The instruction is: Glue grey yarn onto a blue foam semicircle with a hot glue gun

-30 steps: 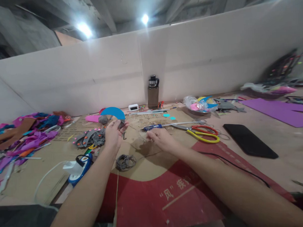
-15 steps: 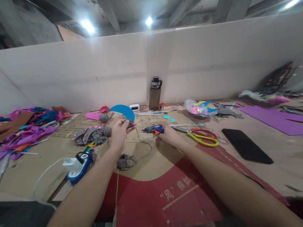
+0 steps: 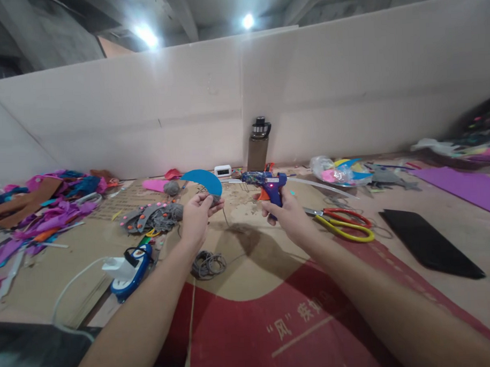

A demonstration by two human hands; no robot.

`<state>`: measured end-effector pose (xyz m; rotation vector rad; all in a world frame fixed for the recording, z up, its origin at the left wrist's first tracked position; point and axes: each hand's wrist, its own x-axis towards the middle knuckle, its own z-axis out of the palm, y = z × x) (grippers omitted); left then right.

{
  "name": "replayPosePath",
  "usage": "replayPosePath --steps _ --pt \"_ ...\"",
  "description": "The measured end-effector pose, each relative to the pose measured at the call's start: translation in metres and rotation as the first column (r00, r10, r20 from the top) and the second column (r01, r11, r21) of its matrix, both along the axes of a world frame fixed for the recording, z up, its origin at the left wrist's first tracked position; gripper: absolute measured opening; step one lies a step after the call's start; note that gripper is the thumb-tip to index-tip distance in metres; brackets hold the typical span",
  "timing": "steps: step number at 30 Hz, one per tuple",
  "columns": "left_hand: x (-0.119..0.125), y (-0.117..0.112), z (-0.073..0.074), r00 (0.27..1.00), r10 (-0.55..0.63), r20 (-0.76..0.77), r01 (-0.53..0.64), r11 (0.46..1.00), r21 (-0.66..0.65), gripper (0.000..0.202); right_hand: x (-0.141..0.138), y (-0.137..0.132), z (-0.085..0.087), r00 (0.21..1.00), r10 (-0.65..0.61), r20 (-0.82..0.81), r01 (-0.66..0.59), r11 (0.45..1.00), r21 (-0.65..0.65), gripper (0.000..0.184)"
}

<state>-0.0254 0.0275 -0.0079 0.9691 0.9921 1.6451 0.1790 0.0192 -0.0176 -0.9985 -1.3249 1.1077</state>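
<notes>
Between the thumb and fingers of my left hand point(image 3: 198, 220) is a blue crescent of felt or foam point(image 3: 207, 180), its lower tip pinched together with a small grey piece. Grey cord trails down from there. My right hand point(image 3: 284, 211) is wrapped round the handle of a blue glue gun point(image 3: 271, 185), held up above the cardboard with its nozzle toward the crescent. A clear glue stick point(image 3: 325, 186) sticks out of its back end. Below the hands lies a loose coil of grey cord point(image 3: 208, 264).
Scissors point(image 3: 346, 223) with red and yellow handles and a black phone-like slab point(image 3: 430, 244) lie on the right. A bottle point(image 3: 258, 145) stands by the back wall. At left are a blue power strip point(image 3: 131, 273), grey pieces with pink dots point(image 3: 150, 218) and colourful scraps point(image 3: 57, 211).
My right hand has lifted the glue gun off the cardboard and turned it upright toward the crescent. My left hand keeps its pinch. The view has shifted slightly.
</notes>
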Motion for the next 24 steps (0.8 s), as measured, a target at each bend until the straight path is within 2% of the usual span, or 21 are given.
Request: replayPosePath --steps 5,8,13,16,24 --pt "0.0 0.0 -0.002 1.0 0.001 -0.001 -0.001 1.0 -0.003 0.013 0.0 -0.009 0.006 0.997 0.044 0.059 -0.047 0.998 0.039 0.034" --pt "0.0 0.002 -0.004 1.0 -0.007 -0.007 0.007 1.0 -0.008 0.015 -0.001 -0.015 0.006 0.983 0.016 0.181 -0.028 0.997 0.068 0.029" --pt "0.001 0.002 -0.007 0.999 -0.037 -0.025 0.036 0.999 -0.013 0.018 -0.005 -0.023 0.01 0.925 -0.092 0.37 -0.015 0.961 0.277 0.025" --pt "0.003 0.0 -0.006 0.999 -0.042 -0.031 0.042 0.999 -0.01 0.019 -0.008 -0.024 0.01 0.921 -0.086 0.379 -0.04 0.949 0.312 0.027" --pt "0.007 -0.003 -0.003 0.999 -0.042 -0.031 0.041 0.999 -0.031 0.018 -0.009 -0.022 0.003 0.922 -0.061 0.381 -0.06 0.952 0.299 0.031"
